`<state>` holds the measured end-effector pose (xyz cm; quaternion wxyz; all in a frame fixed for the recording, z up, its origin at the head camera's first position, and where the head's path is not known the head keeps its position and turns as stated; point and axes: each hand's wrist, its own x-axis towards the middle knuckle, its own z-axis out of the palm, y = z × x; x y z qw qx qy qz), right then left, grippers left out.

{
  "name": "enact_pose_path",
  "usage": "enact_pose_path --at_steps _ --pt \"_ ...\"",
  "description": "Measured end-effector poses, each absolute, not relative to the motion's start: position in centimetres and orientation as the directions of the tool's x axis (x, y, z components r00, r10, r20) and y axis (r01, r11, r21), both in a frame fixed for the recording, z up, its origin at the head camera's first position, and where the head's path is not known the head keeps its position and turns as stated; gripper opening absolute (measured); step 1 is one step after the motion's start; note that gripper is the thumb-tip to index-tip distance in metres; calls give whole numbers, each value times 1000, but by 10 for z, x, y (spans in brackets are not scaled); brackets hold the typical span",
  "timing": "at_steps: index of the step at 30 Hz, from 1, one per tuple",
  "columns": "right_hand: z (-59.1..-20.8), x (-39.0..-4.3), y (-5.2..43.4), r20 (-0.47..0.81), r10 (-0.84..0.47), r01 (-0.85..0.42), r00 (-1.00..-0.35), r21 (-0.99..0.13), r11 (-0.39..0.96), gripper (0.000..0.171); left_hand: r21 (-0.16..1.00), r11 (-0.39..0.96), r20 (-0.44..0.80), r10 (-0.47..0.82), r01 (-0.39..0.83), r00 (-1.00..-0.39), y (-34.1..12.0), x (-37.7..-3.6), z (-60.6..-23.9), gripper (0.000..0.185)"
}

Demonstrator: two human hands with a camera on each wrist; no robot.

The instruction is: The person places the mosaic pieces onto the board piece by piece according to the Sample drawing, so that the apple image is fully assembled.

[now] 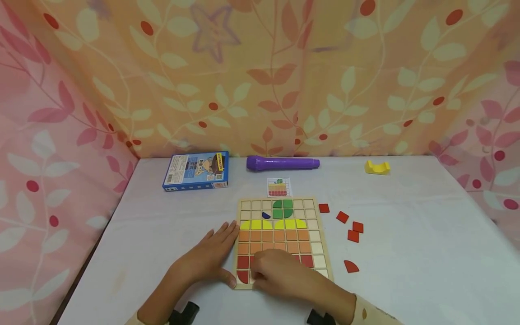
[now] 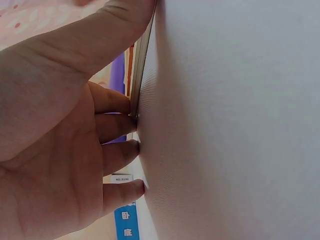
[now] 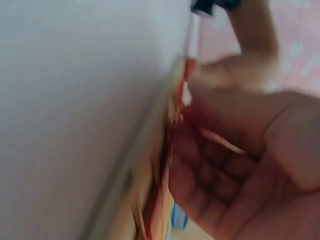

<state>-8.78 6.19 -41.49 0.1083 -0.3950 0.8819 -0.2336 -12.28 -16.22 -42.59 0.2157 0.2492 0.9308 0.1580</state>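
Note:
A wooden grid board (image 1: 324,253) lies on the table, its cells partly filled with coloured tiles: green at the top, then yellow, orange and red rows. A small dark blue piece (image 1: 266,215) sits beside the green ones. My left hand (image 1: 205,259) rests along the board's left edge, fingers extended, thumb by the lower left corner. Over the lower rows, my right hand (image 1: 280,273) has curled fingers, its thumb and fingertips pinching a red tile low at the board in the blurred right wrist view. A red quarter-circle tile (image 1: 242,276) fills the bottom left cell.
Right of the board lie several loose red square tiles (image 1: 342,217) and a red quarter-circle (image 1: 351,266). Behind it are a pattern card (image 1: 279,187), a purple marker-like stick (image 1: 283,163) and a blue box (image 1: 197,170). A yellow holder (image 1: 377,168) stands back right.

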Motion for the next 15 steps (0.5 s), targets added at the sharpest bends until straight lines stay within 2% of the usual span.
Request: enact_pose_path --at_steps 3,5,8,11,13,15 --pt "-408 -85 92 -3 -748 -590 -663 -613 525 11 401 829 -329 528 390 -783 -161 -122 -424 130" --pt "-404 -84 113 -3 -719 -550 -695 -642 534 12 400 831 -330 525 388 -785 -161 -122 -423 131" --pt "-400 -87 146 -19 -610 -485 -792 -588 647 12 398 834 -331 519 382 -788 -161 -121 -423 132" --pt "-398 -97 181 -34 -433 -366 -901 -476 800 12 403 834 -332 516 376 -790 -161 -121 -423 133" --pt "-400 -106 204 -14 -315 -282 -949 -407 869 15 405 835 -333 514 372 -791 -161 -121 -423 133" --pt "-402 -115 227 -15 -241 -222 -970 -346 912 16 406 836 -329 511 369 -794 -161 -121 -423 133"
